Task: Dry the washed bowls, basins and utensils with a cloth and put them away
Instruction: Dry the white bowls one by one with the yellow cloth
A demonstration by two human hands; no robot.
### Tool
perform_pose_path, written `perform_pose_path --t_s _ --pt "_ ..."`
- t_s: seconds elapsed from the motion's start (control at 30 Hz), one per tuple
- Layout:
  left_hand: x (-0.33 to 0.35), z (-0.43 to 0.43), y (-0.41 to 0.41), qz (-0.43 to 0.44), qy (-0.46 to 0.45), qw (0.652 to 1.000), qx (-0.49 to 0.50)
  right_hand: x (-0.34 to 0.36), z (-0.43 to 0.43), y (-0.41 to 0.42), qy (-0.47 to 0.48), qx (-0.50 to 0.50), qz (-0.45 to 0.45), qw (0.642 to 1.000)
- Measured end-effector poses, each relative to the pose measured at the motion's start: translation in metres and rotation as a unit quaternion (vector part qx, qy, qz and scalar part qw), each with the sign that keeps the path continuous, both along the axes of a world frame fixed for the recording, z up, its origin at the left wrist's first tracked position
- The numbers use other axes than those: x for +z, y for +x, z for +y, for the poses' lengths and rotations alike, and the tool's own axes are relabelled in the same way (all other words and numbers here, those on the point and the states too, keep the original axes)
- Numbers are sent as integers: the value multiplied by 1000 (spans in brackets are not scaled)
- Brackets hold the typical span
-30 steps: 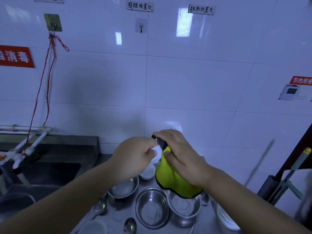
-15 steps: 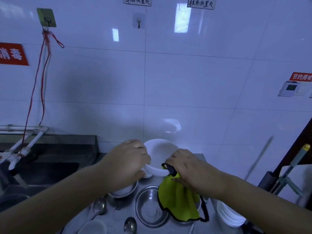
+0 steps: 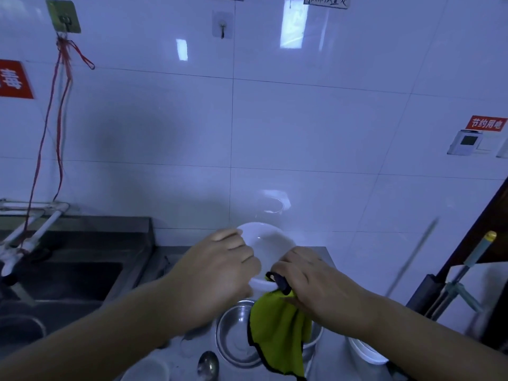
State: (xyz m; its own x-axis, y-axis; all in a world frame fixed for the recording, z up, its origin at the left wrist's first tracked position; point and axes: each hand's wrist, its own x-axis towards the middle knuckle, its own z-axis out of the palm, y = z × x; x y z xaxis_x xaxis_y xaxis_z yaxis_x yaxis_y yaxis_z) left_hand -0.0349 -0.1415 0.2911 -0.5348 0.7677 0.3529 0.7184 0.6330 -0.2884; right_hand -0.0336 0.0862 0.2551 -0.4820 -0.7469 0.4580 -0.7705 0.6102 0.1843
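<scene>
A white bowl (image 3: pixel 265 243) is held tilted above the steel counter (image 3: pixel 328 361), its inside facing me. My left hand (image 3: pixel 220 273) grips its left rim. My right hand (image 3: pixel 313 281) holds a yellow-green cloth with black edging (image 3: pixel 277 331) against the bowl's lower right rim; most of the cloth hangs down. Below them stand a steel bowl (image 3: pixel 233 336), partly behind the cloth, and a steel spoon (image 3: pixel 208 365). A stack of white bowls (image 3: pixel 362 353) sits at the right under my forearm.
A dark steel sink (image 3: pixel 63 279) with white pipes (image 3: pixel 33 232) lies at the left. The white tiled wall (image 3: pixel 275 133) stands close behind the counter. A mop handle (image 3: pixel 472 259) leans at the right by a dark door frame. Another white bowl (image 3: pixel 149 371) shows at the bottom edge.
The bowl, at first hidden behind my hands and the bunched cloth, now shows tilted toward me. My right hand and the cloth came down to the bowl's lower right rim.
</scene>
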Motion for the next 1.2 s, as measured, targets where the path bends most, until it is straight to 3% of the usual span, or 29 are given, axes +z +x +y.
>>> perform_pose_path --t_s 0.2,0.43,0.6,0.87,1.2 --pt "9 -13 -13 81 -24 993 -83 4 14 -1 40 15 32 999" --pt "-14 18 13 61 -4 991 -118 -14 -4 21 -21 -21 -35 999" --pt "-15 -6 -6 25 -8 992 -124 -14 8 31 35 -32 -38 998" --pt "-39 6 -20 86 7 971 -222 -37 26 59 56 -109 -28 992" --pt "-109 99 7 -94 -43 961 -255 -109 65 118 -73 -238 -133 959"
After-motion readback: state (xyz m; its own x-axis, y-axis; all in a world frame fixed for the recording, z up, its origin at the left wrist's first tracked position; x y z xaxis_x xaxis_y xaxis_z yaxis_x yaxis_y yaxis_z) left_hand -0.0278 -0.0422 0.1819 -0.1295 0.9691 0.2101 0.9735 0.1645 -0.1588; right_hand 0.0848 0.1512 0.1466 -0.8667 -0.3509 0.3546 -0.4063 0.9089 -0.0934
